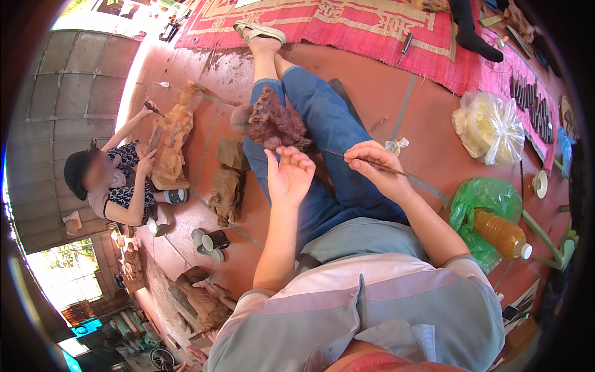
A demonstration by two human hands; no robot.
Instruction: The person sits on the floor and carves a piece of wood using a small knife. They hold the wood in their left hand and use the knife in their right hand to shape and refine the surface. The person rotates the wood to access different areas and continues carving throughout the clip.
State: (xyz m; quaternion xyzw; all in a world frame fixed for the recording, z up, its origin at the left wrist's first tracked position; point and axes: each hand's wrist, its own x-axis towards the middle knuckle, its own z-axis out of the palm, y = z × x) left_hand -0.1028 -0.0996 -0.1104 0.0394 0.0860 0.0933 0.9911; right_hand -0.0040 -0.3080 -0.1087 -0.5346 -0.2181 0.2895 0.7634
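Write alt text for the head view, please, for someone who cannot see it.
A person's right hand holds a thin tool toward a dark reddish carving, with the left hand beside it. At left, a co-worker sits by a paler wooden carving.

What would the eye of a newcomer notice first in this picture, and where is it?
Probably the dark reddish carved piece near the middle, by the person's open left hand, with a thin tool in the right hand. Next, the red patterned mat across the top and the amber bottle with a green bag at the right. At the left, a co-worker sits beside a large pale-brown carving.
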